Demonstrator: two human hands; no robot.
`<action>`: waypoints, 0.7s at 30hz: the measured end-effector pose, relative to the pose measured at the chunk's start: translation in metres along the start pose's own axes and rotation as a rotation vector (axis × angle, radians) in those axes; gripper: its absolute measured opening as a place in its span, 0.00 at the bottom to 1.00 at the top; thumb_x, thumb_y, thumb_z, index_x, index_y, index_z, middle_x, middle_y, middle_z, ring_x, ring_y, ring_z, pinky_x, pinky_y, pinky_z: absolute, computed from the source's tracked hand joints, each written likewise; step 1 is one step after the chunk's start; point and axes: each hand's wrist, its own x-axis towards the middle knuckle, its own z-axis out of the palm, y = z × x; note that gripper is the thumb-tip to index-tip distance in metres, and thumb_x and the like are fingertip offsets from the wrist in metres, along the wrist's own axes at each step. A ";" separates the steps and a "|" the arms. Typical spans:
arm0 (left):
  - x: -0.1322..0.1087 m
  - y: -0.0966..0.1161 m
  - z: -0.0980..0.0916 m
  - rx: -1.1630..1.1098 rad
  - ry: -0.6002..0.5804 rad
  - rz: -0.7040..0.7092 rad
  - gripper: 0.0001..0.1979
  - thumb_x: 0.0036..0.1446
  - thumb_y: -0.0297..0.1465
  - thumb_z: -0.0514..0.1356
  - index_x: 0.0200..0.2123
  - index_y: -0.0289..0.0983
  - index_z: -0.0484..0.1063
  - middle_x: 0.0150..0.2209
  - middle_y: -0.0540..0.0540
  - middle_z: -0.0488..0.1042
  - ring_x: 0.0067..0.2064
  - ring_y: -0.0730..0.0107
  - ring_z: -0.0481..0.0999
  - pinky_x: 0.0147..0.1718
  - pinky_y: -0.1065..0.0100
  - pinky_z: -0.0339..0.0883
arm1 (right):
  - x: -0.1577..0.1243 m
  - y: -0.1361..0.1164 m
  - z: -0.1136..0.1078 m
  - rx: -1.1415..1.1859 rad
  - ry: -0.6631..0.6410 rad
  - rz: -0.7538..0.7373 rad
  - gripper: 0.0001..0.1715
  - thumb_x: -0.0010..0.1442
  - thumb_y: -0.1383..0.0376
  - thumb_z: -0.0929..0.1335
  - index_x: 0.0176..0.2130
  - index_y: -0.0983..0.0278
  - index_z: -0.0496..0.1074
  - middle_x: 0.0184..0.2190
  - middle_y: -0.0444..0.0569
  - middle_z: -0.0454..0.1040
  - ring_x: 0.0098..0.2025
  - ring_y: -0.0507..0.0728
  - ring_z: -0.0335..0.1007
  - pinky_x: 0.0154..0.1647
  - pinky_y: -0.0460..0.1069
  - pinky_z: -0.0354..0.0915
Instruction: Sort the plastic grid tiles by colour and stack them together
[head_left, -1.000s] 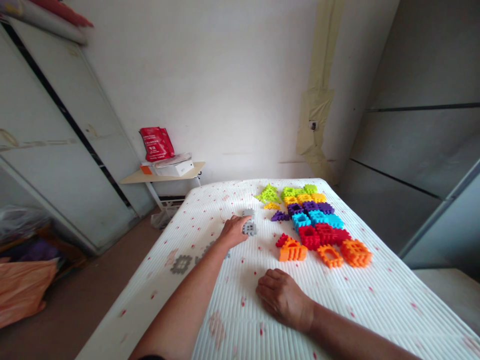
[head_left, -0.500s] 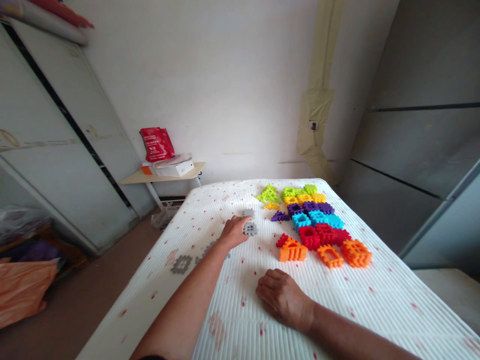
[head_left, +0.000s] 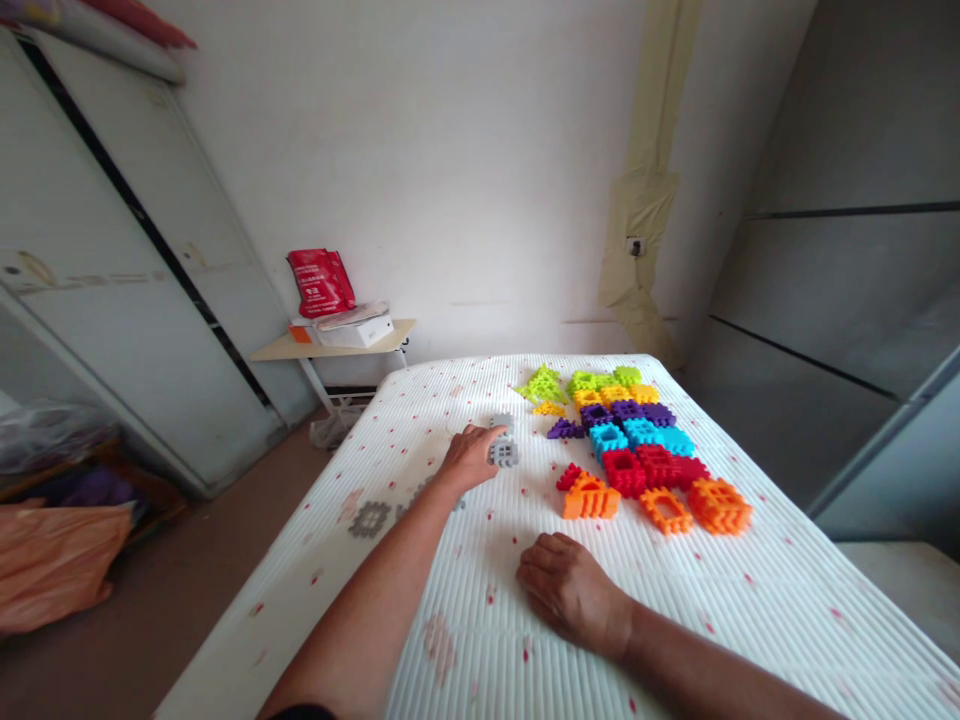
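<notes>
My left hand [head_left: 471,455] reaches forward over the white quilted surface, its thumb and fingers closed on a grey toothed building block [head_left: 504,454] with a window-like grid. Just behind that block lies another grey block [head_left: 501,421], partly covered by my fingers. Beside my left forearm is a flat grey frame-shaped block [head_left: 370,519], and further grey pieces are half hidden by the arm. My right hand [head_left: 571,592] rests curled on the surface, nearest to the orange triangular blocks [head_left: 591,497]; its fingertips are tucked out of sight.
To the right, stacks of blocks stand in colour rows: green [head_left: 592,382], yellow [head_left: 615,395], purple [head_left: 626,411], turquoise [head_left: 641,433], red [head_left: 654,467] and orange [head_left: 720,506]. A small side table [head_left: 334,347] with a red bag [head_left: 321,283] stands beyond the far left corner.
The whole view has shifted slightly. My left hand keeps hold of the grey block in nearly the same spot, and my right hand stays curled on the surface.
</notes>
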 end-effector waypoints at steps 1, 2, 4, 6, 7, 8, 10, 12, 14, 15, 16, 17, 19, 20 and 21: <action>-0.003 -0.004 -0.004 -0.023 0.009 -0.008 0.33 0.44 0.24 0.60 0.56 0.46 0.62 0.48 0.48 0.72 0.51 0.62 0.66 0.49 0.65 0.60 | 0.000 0.000 0.000 0.003 0.000 0.001 0.07 0.58 0.70 0.62 0.28 0.63 0.62 0.29 0.46 0.69 0.32 0.52 0.57 0.34 0.49 0.51; -0.007 -0.009 -0.010 -0.050 0.020 -0.023 0.33 0.44 0.23 0.59 0.55 0.46 0.63 0.48 0.49 0.72 0.51 0.64 0.67 0.50 0.67 0.60 | 0.000 0.000 0.000 0.007 0.000 0.002 0.07 0.59 0.70 0.62 0.28 0.64 0.62 0.29 0.46 0.69 0.32 0.52 0.57 0.34 0.49 0.51; -0.017 -0.025 -0.023 -0.101 0.045 -0.079 0.30 0.45 0.21 0.57 0.53 0.45 0.66 0.46 0.50 0.73 0.49 0.68 0.69 0.50 0.69 0.59 | -0.001 0.000 -0.001 0.016 -0.004 0.001 0.07 0.59 0.70 0.61 0.28 0.64 0.62 0.29 0.46 0.69 0.32 0.52 0.58 0.35 0.49 0.51; -0.030 -0.046 -0.039 -0.111 0.058 -0.152 0.25 0.46 0.21 0.55 0.50 0.41 0.69 0.42 0.49 0.75 0.45 0.70 0.71 0.48 0.69 0.61 | 0.000 -0.001 -0.003 0.021 -0.007 -0.004 0.08 0.60 0.70 0.61 0.28 0.64 0.63 0.29 0.46 0.69 0.32 0.52 0.58 0.35 0.48 0.52; -0.038 -0.056 -0.046 -0.108 0.056 -0.186 0.23 0.47 0.22 0.54 0.48 0.40 0.71 0.40 0.48 0.75 0.44 0.70 0.72 0.46 0.69 0.62 | 0.000 -0.001 -0.003 0.022 -0.006 -0.007 0.09 0.60 0.70 0.61 0.28 0.64 0.63 0.29 0.47 0.69 0.32 0.53 0.58 0.35 0.49 0.52; -0.047 -0.066 -0.052 -0.108 0.047 -0.214 0.21 0.48 0.23 0.54 0.46 0.39 0.72 0.39 0.48 0.76 0.42 0.69 0.73 0.45 0.70 0.63 | 0.000 -0.001 -0.004 0.022 -0.003 -0.008 0.09 0.60 0.70 0.60 0.28 0.64 0.63 0.29 0.47 0.68 0.32 0.53 0.58 0.35 0.49 0.52; -0.064 -0.083 -0.060 -0.112 0.019 -0.257 0.16 0.49 0.25 0.53 0.41 0.37 0.75 0.37 0.47 0.77 0.39 0.69 0.74 0.42 0.70 0.64 | 0.001 -0.002 -0.005 0.017 0.007 -0.007 0.10 0.61 0.70 0.60 0.28 0.64 0.63 0.28 0.47 0.68 0.31 0.53 0.58 0.34 0.49 0.52; -0.081 -0.092 -0.063 -0.121 -0.024 -0.285 0.14 0.48 0.26 0.54 0.36 0.36 0.76 0.34 0.47 0.78 0.38 0.68 0.75 0.39 0.70 0.65 | 0.001 -0.003 -0.005 0.011 0.015 -0.007 0.11 0.61 0.70 0.59 0.28 0.64 0.64 0.28 0.47 0.68 0.31 0.53 0.58 0.34 0.49 0.52; -0.096 -0.095 -0.061 -0.133 -0.068 -0.307 0.12 0.46 0.29 0.56 0.34 0.37 0.77 0.32 0.48 0.78 0.35 0.68 0.75 0.36 0.70 0.65 | 0.002 -0.003 -0.004 0.004 0.018 -0.012 0.12 0.62 0.71 0.58 0.28 0.64 0.65 0.27 0.48 0.68 0.31 0.53 0.58 0.34 0.49 0.52; -0.102 -0.094 -0.059 -0.140 -0.088 -0.316 0.11 0.45 0.30 0.57 0.33 0.37 0.77 0.32 0.48 0.78 0.35 0.67 0.75 0.35 0.70 0.65 | 0.002 -0.003 -0.004 0.001 0.018 -0.015 0.13 0.62 0.71 0.58 0.28 0.64 0.65 0.27 0.48 0.68 0.31 0.53 0.58 0.34 0.49 0.52; -0.108 -0.092 -0.057 -0.143 -0.103 -0.322 0.11 0.44 0.31 0.59 0.33 0.37 0.77 0.32 0.48 0.77 0.35 0.67 0.75 0.35 0.70 0.65 | 0.002 -0.003 -0.004 -0.001 0.020 -0.017 0.13 0.63 0.70 0.58 0.29 0.64 0.65 0.27 0.48 0.68 0.31 0.53 0.58 0.34 0.49 0.53; -0.113 -0.089 -0.055 -0.137 -0.110 -0.324 0.12 0.43 0.32 0.60 0.33 0.38 0.77 0.32 0.48 0.77 0.35 0.66 0.75 0.35 0.69 0.65 | 0.002 -0.003 -0.004 -0.003 0.023 -0.020 0.13 0.63 0.70 0.58 0.29 0.64 0.66 0.27 0.48 0.68 0.31 0.53 0.58 0.34 0.49 0.53; -0.123 -0.086 -0.053 -0.113 -0.105 -0.318 0.15 0.40 0.32 0.62 0.36 0.38 0.77 0.34 0.47 0.77 0.39 0.63 0.74 0.39 0.68 0.65 | 0.002 -0.002 -0.004 -0.005 0.028 -0.024 0.14 0.63 0.70 0.57 0.29 0.65 0.66 0.27 0.49 0.68 0.31 0.53 0.59 0.35 0.49 0.53; -0.128 -0.086 -0.052 -0.105 -0.091 -0.310 0.16 0.40 0.31 0.62 0.37 0.38 0.76 0.36 0.46 0.76 0.42 0.62 0.73 0.42 0.67 0.64 | 0.001 -0.002 -0.004 -0.003 0.026 -0.025 0.14 0.63 0.70 0.57 0.29 0.65 0.66 0.27 0.49 0.68 0.31 0.53 0.59 0.35 0.49 0.53; -0.133 -0.088 -0.053 -0.105 -0.068 -0.304 0.18 0.40 0.29 0.61 0.39 0.38 0.76 0.38 0.46 0.76 0.44 0.62 0.72 0.44 0.66 0.63 | 0.001 -0.002 -0.004 0.001 0.021 -0.026 0.14 0.63 0.70 0.57 0.29 0.65 0.67 0.27 0.49 0.68 0.31 0.53 0.59 0.35 0.49 0.53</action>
